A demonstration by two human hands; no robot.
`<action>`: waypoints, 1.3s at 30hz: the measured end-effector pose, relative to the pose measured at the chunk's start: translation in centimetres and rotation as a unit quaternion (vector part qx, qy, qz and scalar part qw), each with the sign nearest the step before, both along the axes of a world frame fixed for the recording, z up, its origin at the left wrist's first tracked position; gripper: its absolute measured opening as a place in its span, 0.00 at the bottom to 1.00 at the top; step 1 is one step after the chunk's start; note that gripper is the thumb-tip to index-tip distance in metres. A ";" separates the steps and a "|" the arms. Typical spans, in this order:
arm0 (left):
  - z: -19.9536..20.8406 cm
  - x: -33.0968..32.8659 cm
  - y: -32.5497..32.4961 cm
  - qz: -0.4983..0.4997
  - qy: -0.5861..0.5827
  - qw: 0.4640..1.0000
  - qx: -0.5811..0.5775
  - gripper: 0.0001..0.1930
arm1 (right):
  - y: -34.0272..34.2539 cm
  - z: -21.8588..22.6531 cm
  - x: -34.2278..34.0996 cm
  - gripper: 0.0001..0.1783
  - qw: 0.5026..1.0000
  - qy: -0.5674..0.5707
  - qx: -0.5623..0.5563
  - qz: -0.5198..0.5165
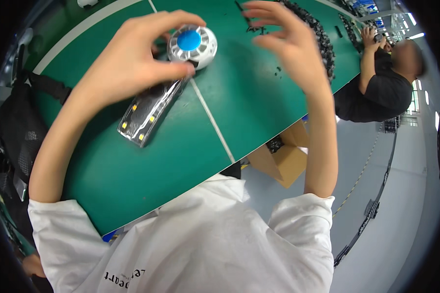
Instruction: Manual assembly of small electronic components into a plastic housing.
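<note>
My left hand (132,58) curls around a round white device (208,51) with a blue disc in its centre and grey segments around it. The index finger lies at its top edge and the thumb at its lower edge. Just below the device, partly under my left hand, a long dark block with a shiny clear surface (149,115) and several small yellow squares lies slanted on the green table (181,161). My right hand (291,46) hovers over the table with fingers apart, slightly blurred, holding nothing. Small black pieces (254,24) lie beside its fingertips.
A long heap of black parts (322,39) runs along the table's right side. An open cardboard box (283,163) stands below the table edge. Another person in black (381,93) works farther right. A black mesh bag (22,112) hangs at the left.
</note>
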State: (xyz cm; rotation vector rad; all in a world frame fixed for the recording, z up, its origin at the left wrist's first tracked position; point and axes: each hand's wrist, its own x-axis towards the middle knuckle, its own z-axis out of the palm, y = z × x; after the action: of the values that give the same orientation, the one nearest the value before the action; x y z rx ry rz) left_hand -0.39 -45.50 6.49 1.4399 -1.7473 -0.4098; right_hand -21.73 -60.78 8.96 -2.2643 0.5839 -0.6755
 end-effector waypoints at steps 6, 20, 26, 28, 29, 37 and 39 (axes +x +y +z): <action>-1.7 -1.7 4.1 -0.009 -0.074 0.996 0.043 0.34 | -9.2 -2.5 -7.3 0.15 0.950 0.154 -0.223 -0.157; -3.9 2.5 6.1 -0.055 -0.030 0.997 -0.033 0.35 | -6.0 0.4 -1.1 0.06 0.974 0.068 -0.189 -0.107; -4.5 2.7 5.0 -0.091 0.034 0.993 -0.069 0.30 | 5.2 -0.1 -0.6 0.10 0.901 -0.043 -0.398 0.169; -4.5 2.6 4.3 -0.114 0.058 0.989 -0.069 0.29 | 6.0 -0.3 -1.0 0.09 0.888 -0.071 -0.398 0.219; -4.5 2.4 4.0 -0.126 0.070 0.987 -0.070 0.28 | 6.7 -0.5 -1.1 0.09 0.889 -0.070 -0.399 0.215; -3.8 0.8 3.7 -0.107 0.192 0.975 -0.024 0.29 | 8.4 0.2 1.7 0.09 0.949 -0.043 -0.223 0.218; -4.1 0.4 3.7 -0.103 0.219 0.969 -0.056 0.30 | 8.1 0.3 2.1 0.09 0.950 -0.076 -0.201 0.227</action>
State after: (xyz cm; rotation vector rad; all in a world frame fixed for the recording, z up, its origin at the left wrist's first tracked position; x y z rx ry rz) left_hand -0.01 -41.79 2.43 0.9970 -1.5313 -0.6739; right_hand -19.61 -52.65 9.23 -2.5584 -0.1745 -0.7702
